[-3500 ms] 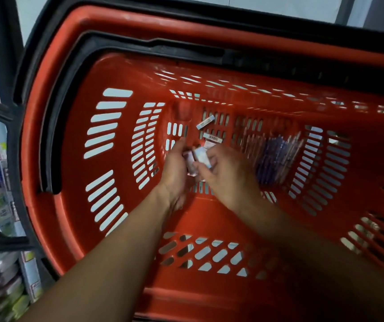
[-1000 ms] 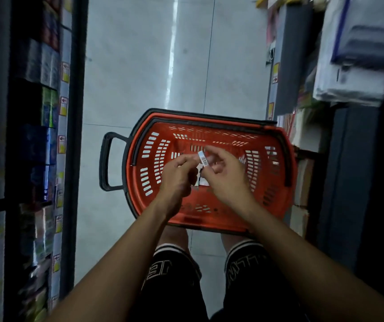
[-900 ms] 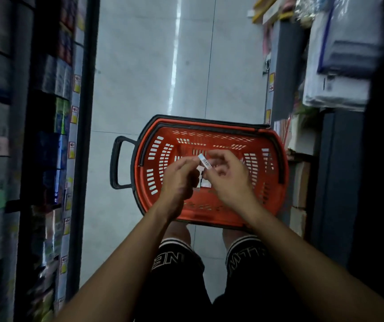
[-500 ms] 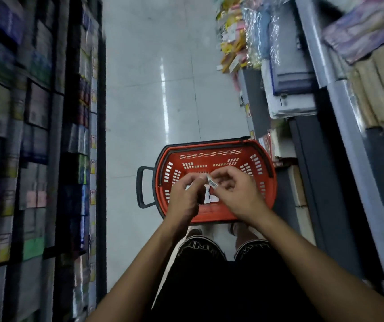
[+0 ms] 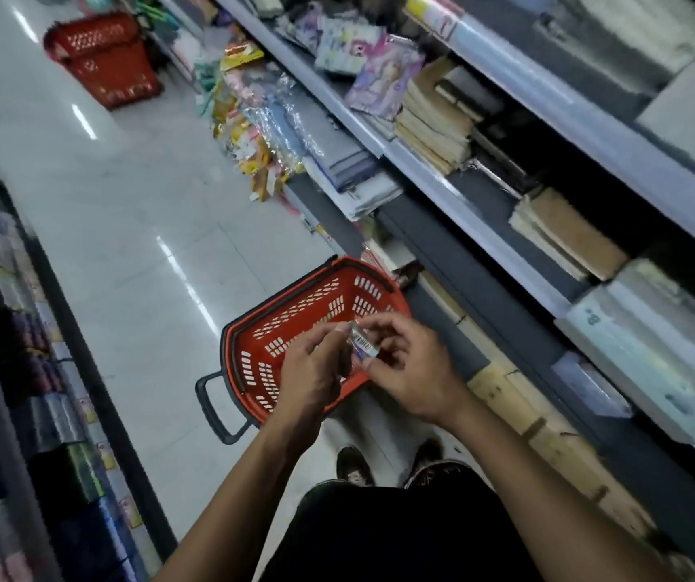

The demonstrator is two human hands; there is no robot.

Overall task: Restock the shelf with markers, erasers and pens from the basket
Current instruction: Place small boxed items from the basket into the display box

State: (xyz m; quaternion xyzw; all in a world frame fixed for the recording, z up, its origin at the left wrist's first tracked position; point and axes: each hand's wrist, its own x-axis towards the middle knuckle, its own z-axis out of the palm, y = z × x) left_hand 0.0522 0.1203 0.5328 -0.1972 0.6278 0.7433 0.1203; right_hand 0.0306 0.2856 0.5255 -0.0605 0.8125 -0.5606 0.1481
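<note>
Head view: both hands (image 5: 373, 371) pinch small erasers (image 5: 361, 345) above red basket (image 5: 295, 325).

Hands (image 5: 362, 371) w/ erasers (image 5: 361, 347) lifted from basket (image 5: 295, 325).

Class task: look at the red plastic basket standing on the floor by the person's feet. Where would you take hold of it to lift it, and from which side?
Grip the black loop handle that juts from the near-left end of the red plastic basket, reaching down from above on the aisle side. It stands clear of the rim with an open gap for fingers, whereas the shelf unit crowds the basket's right side.
</note>
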